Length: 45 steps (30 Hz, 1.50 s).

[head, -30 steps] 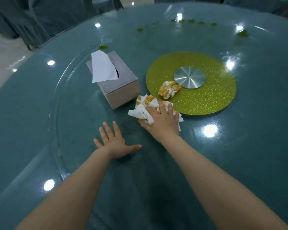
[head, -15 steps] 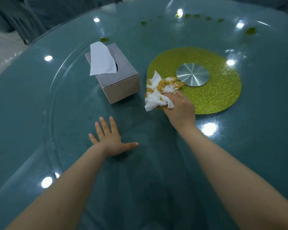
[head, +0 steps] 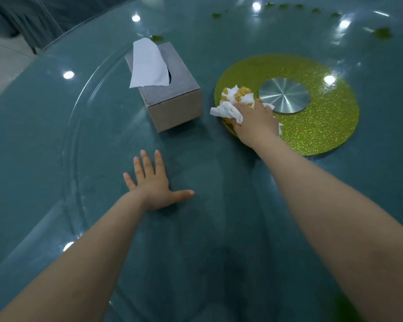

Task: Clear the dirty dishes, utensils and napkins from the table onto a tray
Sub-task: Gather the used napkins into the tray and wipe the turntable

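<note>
Crumpled white napkins (head: 230, 105) stained orange-yellow lie bunched at the near-left edge of the glittery green disc (head: 316, 126). My right hand (head: 256, 123) lies on top of the bunch and grips it, fingers curled into the paper; part of the napkins is hidden under the hand. My left hand (head: 154, 182) rests flat on the blue-green glass table (head: 56, 159), fingers spread, holding nothing, well to the near left of the napkins.
A grey tissue box (head: 172, 98) with a white tissue (head: 148, 65) sticking up stands left of the disc. A round steel hub (head: 284, 95) sits in the disc's middle. Small green marks (head: 382, 33) dot the far side of the table. No tray is in view.
My right hand has carried its napkin from the glass onto the disc and gathered the second stained napkin with it. The left hand has stayed flat on the table.
</note>
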Each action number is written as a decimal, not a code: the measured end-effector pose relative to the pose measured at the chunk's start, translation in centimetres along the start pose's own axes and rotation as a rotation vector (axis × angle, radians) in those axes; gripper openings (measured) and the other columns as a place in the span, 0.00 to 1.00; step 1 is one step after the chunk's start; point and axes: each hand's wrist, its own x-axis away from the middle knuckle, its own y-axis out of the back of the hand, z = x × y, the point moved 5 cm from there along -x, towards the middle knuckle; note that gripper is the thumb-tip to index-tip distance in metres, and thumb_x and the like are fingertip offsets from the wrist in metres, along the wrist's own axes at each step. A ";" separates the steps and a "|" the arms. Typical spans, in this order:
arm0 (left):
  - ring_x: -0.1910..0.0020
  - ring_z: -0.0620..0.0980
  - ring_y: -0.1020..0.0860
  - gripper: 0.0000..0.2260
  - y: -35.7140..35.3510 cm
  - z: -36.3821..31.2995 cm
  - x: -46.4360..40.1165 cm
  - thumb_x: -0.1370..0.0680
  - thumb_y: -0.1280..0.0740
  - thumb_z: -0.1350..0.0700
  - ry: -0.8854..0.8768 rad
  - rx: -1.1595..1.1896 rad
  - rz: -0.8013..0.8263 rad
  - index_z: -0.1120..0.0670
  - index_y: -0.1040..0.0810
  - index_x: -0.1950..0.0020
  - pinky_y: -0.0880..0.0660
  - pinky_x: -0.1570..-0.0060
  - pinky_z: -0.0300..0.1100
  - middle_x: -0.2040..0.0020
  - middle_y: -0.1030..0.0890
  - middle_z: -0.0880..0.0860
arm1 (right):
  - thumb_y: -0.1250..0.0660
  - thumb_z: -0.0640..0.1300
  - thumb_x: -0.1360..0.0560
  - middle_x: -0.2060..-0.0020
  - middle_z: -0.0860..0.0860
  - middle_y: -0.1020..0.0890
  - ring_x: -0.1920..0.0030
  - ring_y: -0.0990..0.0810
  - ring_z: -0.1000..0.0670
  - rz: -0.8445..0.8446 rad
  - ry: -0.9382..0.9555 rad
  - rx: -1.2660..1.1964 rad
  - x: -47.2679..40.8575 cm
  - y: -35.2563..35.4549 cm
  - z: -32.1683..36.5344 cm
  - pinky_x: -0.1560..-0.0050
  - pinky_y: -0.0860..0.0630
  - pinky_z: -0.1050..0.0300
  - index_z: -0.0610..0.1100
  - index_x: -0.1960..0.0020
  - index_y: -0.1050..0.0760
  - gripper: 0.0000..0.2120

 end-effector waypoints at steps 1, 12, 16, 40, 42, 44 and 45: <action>0.28 0.57 0.73 0.64 0.0 0.1 -0.1 0.45 0.40 0.20 -0.002 -0.001 0.003 0.48 0.77 0.29 0.65 0.32 0.63 0.28 0.76 0.55 | 0.43 0.49 0.23 0.33 0.43 0.31 0.33 0.35 0.37 -0.031 0.015 -0.014 0.1 0.3 0.0 0.37 0.33 0.42 0.55 0.32 0.33 0.20; 0.27 0.57 0.71 0.63 0.0 -0.2 0.6 0.45 0.42 0.20 0.003 -0.011 -0.023 0.49 0.75 0.28 0.64 0.31 0.64 0.27 0.74 0.56 | 0.42 0.38 0.29 0.56 0.44 0.22 0.56 0.24 0.40 -0.126 0.131 -0.073 7.1 1.9 -1.9 0.64 0.35 0.56 0.44 0.53 0.23 0.10; 0.26 0.58 0.70 0.62 -0.8 -1.0 2.2 0.42 0.39 0.21 0.017 0.018 -0.018 0.50 0.73 0.27 0.63 0.31 0.65 0.26 0.73 0.57 | 0.40 0.39 0.29 0.55 0.45 0.21 0.55 0.24 0.41 -0.136 0.121 -0.155 12.9 2.1 -2.8 0.62 0.29 0.54 0.45 0.51 0.21 0.11; 0.24 0.54 0.64 0.43 -6.9 -9.8 18.3 0.23 0.34 0.46 -0.147 0.376 0.168 0.60 0.60 0.23 0.54 0.26 0.53 0.23 0.66 0.57 | 0.33 0.43 0.30 0.51 0.52 0.18 0.54 0.23 0.50 -0.337 -0.427 -0.475 42.3 10.6 -20.4 0.62 0.37 0.69 0.53 0.52 0.17 0.10; 0.24 0.53 0.65 0.43 -7.8 -10.7 19.2 0.23 0.34 0.46 -0.176 0.362 0.185 0.60 0.60 0.23 0.55 0.25 0.52 0.23 0.66 0.56 | 0.33 0.42 0.30 0.49 0.52 0.18 0.49 0.21 0.48 -0.367 -0.472 -0.439 45.0 11.3 -22.2 0.58 0.35 0.61 0.53 0.50 0.18 0.12; 0.24 0.53 0.65 0.43 -8.7 -11.6 19.9 0.23 0.34 0.47 -0.198 0.356 0.196 0.60 0.61 0.23 0.56 0.25 0.52 0.23 0.66 0.56 | 0.32 0.41 0.30 0.48 0.50 0.18 0.48 0.21 0.46 -0.419 -0.555 -0.431 47.9 11.8 -24.7 0.56 0.35 0.61 0.50 0.46 0.18 0.14; 0.24 0.52 0.65 0.43 -9.2 -12.1 20.3 0.23 0.34 0.46 -0.209 0.355 0.205 0.60 0.61 0.23 0.56 0.25 0.52 0.23 0.66 0.56 | 0.32 0.40 0.30 0.48 0.50 0.18 0.49 0.21 0.45 -0.445 -0.605 -0.428 49.4 12.1 -26.0 0.56 0.34 0.60 0.49 0.45 0.19 0.15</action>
